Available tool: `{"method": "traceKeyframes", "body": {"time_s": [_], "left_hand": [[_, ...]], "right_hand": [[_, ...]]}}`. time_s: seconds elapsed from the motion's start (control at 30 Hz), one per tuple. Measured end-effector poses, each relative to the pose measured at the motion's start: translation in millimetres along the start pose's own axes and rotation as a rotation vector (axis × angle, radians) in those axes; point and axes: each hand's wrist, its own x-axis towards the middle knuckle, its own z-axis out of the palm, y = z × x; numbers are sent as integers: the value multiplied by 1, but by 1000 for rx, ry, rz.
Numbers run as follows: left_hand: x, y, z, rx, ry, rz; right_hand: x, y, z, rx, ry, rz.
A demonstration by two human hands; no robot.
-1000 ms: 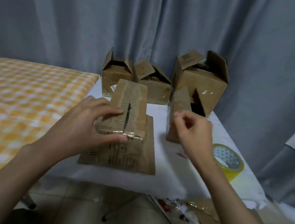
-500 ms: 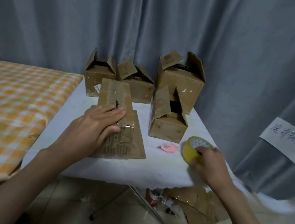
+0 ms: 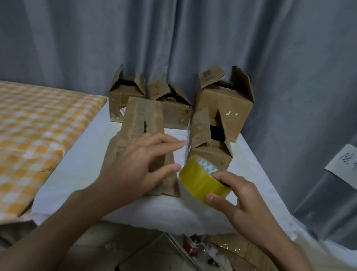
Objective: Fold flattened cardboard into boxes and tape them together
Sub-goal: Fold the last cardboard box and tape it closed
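The right grip (image 3: pixel 230 199) pinches the yellow tape roll (image 3: pixel 202 182); the left grip (image 3: pixel 142 164) is open. The tape end could stick back and hide.

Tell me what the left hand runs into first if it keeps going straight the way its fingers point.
The left hand points right and slightly away, over the flattened cardboard. Likely first contact is the small open box or the yellow tape roll held by the right hand; depth is unclear.
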Motion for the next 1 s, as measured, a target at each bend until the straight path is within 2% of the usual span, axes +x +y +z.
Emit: {"method": "traceKeyframes", "body": {"time_s": [0.13, 0.27, 0.37, 0.5, 0.6, 0.67, 0.77, 0.87, 0.93, 1.0], "left_hand": [[3, 6, 3, -87, -45, -9], [3, 11, 0, -171, 74, -7], [2, 18, 0, -161, 156, -7], [1, 24, -3, -184, 176, -126], [1, 24, -5, -216, 70, -221], [0, 24, -5, -335, 18, -332], [2, 21, -13, -587, 37, -505], [6, 15, -27, -661, 7, -577], [7, 10, -38, -666, -17, -602], [8, 2, -52, -658, -9, -620]], "right_hand": [[-1, -2, 6, -33, -70, -30], [-1, -2, 6, 1, -94, -52], [0, -1, 4, 128, -118, 1], [1, 0, 0, 212, -108, 52], [4, 4, -5, 225, -8, 113], [7, 6, -6, 256, 10, 149], [10, 1, -6, 407, -4, 181], [17, -6, -9, 506, 0, 193], [24, -10, -12, 499, -10, 189], [33, -12, -11, 381, 30, 189]]}}
